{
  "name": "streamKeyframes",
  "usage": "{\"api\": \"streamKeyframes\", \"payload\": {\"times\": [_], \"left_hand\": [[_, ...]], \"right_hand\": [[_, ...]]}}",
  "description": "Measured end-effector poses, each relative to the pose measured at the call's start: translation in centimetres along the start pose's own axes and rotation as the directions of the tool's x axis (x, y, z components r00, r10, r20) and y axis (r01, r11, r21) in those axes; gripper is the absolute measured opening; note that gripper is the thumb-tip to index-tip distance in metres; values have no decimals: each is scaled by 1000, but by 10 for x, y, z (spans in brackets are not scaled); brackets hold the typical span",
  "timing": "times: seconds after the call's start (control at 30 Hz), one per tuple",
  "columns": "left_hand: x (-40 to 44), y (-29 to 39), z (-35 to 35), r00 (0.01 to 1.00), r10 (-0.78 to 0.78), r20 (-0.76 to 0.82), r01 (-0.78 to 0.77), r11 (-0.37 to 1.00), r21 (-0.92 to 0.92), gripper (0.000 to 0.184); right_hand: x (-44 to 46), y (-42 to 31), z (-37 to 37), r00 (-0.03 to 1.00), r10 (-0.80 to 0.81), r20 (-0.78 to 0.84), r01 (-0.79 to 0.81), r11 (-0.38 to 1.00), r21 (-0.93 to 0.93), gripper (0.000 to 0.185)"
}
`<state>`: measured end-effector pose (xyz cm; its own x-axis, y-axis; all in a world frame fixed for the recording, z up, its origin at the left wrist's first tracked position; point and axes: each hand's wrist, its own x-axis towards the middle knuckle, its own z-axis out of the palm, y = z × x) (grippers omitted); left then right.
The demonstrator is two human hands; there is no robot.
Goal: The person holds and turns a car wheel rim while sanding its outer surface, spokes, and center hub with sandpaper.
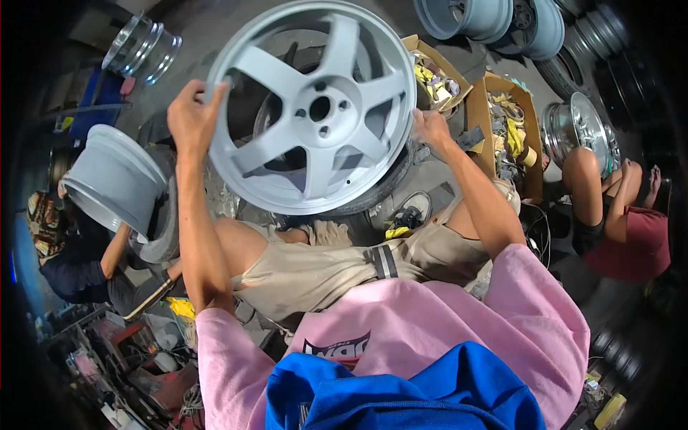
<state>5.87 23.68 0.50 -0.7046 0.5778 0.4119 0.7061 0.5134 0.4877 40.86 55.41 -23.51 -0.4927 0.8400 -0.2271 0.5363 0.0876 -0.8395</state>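
Observation:
A light grey alloy wheel rim [338, 123] with several broad spokes is held up in front of me, its face tilted toward me. My left hand [195, 120] is closed around its left edge, thumb along the lip. On the opposite side my right hand [431, 129] grips the right edge, slightly blurred. Below and behind the rim, a dark tyre [390, 190] lies on the floor, mostly hidden by the rim and seen in part between the spokes.
Two cardboard boxes [532, 115] of sandpaper scraps and tape stand at right. To the left, a person holds another grey rim [118, 179]. A second person sits at right beside a chrome rim [589, 129]. More rims [469, 18] lie at the top; cluttered tools [154, 358] fill the lower left.

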Motion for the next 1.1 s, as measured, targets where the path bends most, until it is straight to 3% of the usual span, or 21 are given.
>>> {"api": "streamKeyframes", "payload": {"times": [0.07, 0.1, 0.13, 0.23, 0.33, 0.4, 0.47, 0.53, 0.67, 0.77, 0.8, 0.87, 0.9, 0.93, 1.0, 1.07, 1.1], "left_hand": [[-22, 36, 14, 979, 193, 64, -190, 981, -42, 34], [-29, 61, 25, 960, 280, 5, -279, 959, -56, 32], [-33, 82, 32, 931, 362, -51, -365, 929, -66, 30], [-28, 116, 25, 950, 313, 22, -301, 931, -207, 28], [-31, 99, 30, 948, 313, -66, -319, 931, -177, 29], [-33, 79, 23, 967, 252, -40, -255, 956, -142, 27], [-30, 53, 34, 948, 288, -138, -311, 929, -202, 28], [-28, 48, 35, 930, 333, -158, -361, 910, -204, 28], [-39, 63, 38, 968, 249, 12, -222, 883, -414, 30], [-47, 55, 40, 976, 186, 114, -114, 880, -462, 37], [-46, 47, 41, 970, 229, 75, -162, 850, -501, 40], [-46, 39, 29, 964, 263, 33, -206, 824, -528, 42], [-48, 42, 14, 969, 206, 134, -98, 825, -557, 40], [-50, 41, 5, 960, 152, 236, 12, 817, -576, 39], [-50, 25, -2, 957, 99, 272, 67, 838, -542, 36], [-50, 19, -11, 917, -22, 399, 261, 789, -556, 38], [-48, 14, -9, 926, -16, 376, 241, 792, -561, 37]], "right_hand": [[3, 0, -4, 994, -104, 37, 109, 863, -493, 56], [-8, -30, -15, 992, -55, 115, 104, 872, -478, 41], [-11, -42, -22, 991, -52, 122, 105, 869, -484, 41], [-27, -45, -32, 985, -96, 146, 149, 900, -410, 38], [-50, -45, -32, 967, -200, 156, 239, 922, -305, 36], [-59, -30, -24, 958, -233, 164, 272, 920, -283, 32], [-61, -1, -11, 872, -478, 106, 479, 789, -384, 31], [-78, -15, -3, 868, -472, 153, 494, 793, -357, 26], [-108, -57, 14, 838, -521, 160, 545, 798, -256, 23], [-98, -80, 26, 517, -820, 246, 845, 443, -301, 29], [-89, -88, 30, 511, -822, 251, 849, 439, -293, 29], [-67, -106, 39, 273, -899, 344, 916, 134, -377, 33], [-53, -113, 42, 214, -893, 397, 900, 21, -436, 28], [-43, -111, 47, 211, -893, 397, 902, 22, -431, 28], [-32, -98, 57, 369, -803, 468, 866, 114, -488, 28], [-40, -81, 75, 372, -842, 390, 863, 159, -480, 24], [-58, -85, 86, 582, -763, 279, 805, 494, -328, 26]]}}
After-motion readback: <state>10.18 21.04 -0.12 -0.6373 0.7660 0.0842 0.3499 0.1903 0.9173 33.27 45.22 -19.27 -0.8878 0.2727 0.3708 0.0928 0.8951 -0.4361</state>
